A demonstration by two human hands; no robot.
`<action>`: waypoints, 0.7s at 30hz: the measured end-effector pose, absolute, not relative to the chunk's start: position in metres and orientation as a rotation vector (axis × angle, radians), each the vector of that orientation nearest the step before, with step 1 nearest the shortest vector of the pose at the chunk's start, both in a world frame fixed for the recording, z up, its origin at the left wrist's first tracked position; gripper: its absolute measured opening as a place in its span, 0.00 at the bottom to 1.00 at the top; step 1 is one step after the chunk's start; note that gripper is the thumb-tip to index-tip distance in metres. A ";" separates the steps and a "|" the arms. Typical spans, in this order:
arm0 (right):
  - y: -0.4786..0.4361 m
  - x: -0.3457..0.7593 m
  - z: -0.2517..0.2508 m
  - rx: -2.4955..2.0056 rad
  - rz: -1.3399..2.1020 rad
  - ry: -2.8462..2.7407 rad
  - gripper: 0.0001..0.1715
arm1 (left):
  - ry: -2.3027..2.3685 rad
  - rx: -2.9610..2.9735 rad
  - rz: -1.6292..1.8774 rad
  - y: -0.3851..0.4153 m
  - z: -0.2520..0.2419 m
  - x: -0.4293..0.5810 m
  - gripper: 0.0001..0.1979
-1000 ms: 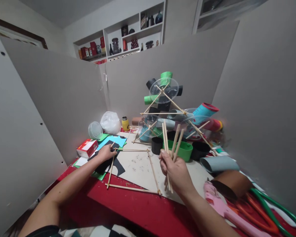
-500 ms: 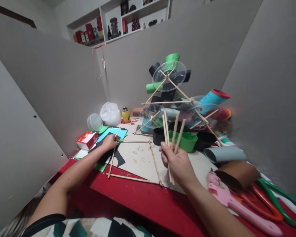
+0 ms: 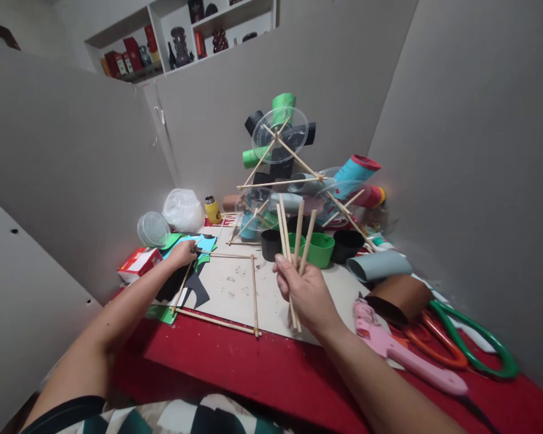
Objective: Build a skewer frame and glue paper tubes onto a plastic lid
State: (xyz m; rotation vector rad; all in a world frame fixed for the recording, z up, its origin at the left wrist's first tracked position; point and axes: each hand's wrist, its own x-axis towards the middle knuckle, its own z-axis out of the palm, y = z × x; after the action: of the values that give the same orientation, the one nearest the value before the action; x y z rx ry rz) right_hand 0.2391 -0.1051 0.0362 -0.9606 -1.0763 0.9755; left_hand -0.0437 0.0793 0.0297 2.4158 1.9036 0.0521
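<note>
My left hand (image 3: 182, 254) is closed on the far left corner of a four-sided frame of thin wooden sticks (image 3: 254, 289). The frame lies over the pale board (image 3: 230, 286), its left side crossing black paper scraps (image 3: 196, 292). My right hand (image 3: 308, 295) grips a bundle of several loose wooden sticks (image 3: 300, 232), fanned upward, above the board to the right of the frame. Behind it stand a green paper ring (image 3: 320, 250) and a black paper ring (image 3: 270, 245). Further back rises a structure of stick triangles, a clear plastic disc (image 3: 259, 135) and paper tubes.
On the right lie a pink glue gun (image 3: 405, 349), a brown paper tube (image 3: 400, 297), a grey tube (image 3: 379, 265) and green-handled scissors (image 3: 475, 343). At left are a red-and-white box (image 3: 139, 264), clear lids (image 3: 154, 229), a white plastic bag (image 3: 183, 209) and a yellow bottle (image 3: 212, 210). Grey panels enclose the table.
The view has swung right, so everything appears further left. My left hand stays on the frame's corner, and my right hand still holds the bundle of sticks.
</note>
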 end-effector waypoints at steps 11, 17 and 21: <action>-0.103 0.237 0.032 -1.068 1.054 -1.077 0.26 | 1.725 2.539 0.154 0.073 0.020 -0.043 0.09; -0.105 0.233 0.022 -1.119 1.197 -1.043 0.26 | 1.685 2.520 0.273 0.073 0.021 -0.051 0.12; -0.103 0.234 0.012 -1.210 1.230 -1.040 0.27 | 1.746 2.461 0.319 0.079 0.021 -0.061 0.13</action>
State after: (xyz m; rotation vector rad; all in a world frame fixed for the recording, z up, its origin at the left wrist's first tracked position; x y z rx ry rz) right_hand 0.2340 -0.1033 0.0119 -1.2099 -1.0401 1.2296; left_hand -0.0613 0.0795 0.0212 2.4613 1.7457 0.3191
